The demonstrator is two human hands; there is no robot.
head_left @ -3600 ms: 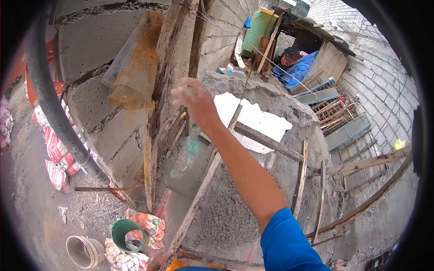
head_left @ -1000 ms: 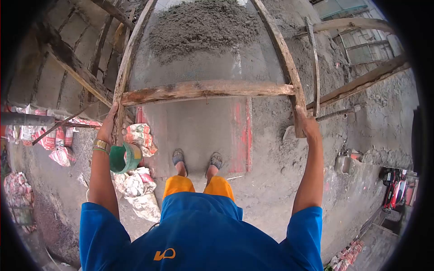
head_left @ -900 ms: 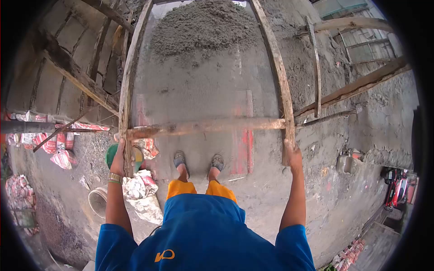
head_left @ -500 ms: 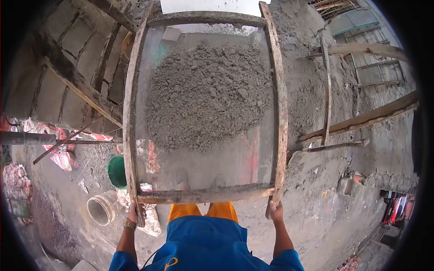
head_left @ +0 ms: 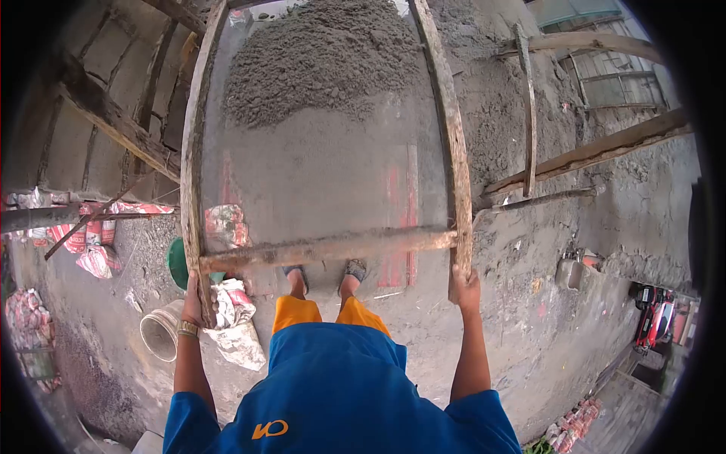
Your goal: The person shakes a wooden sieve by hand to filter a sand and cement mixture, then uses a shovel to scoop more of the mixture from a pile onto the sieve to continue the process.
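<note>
You hold a wooden-framed sieve [head_left: 318, 189] out in front of you, above your feet; its mesh carries a heap of sand [head_left: 321, 60] piled toward the far end, while the near half of the mesh is nearly bare, so you can see your sandals [head_left: 325, 271] through it. Your left hand [head_left: 193, 299] is closed round the near end of the left rail [head_left: 193, 151]; your right hand [head_left: 463, 286] is closed round the near end of the right rail [head_left: 446, 129]; the near crossbar [head_left: 325, 250] runs between them.

The load sits far from your grip, so the frame probably wants to tip away from you; if either hand slackens, the far end could drop and dump the sand unsieved. The rails look rough and weathered, so a sliding palm could catch a splinter. Tilting it too steeply toward you would likely send the sand running down onto your legs and feet, which are protected only by open sandals.

Just left of your feet lie crumpled bags [head_left: 234, 333], a green bucket [head_left: 178, 261] and a white bucket [head_left: 160, 331] on its side; a step that way could trip you. A block wall [head_left: 91, 113] with slanted props stands to your left; sloping planks [head_left: 590, 147] cross the rough ground to your right.
</note>
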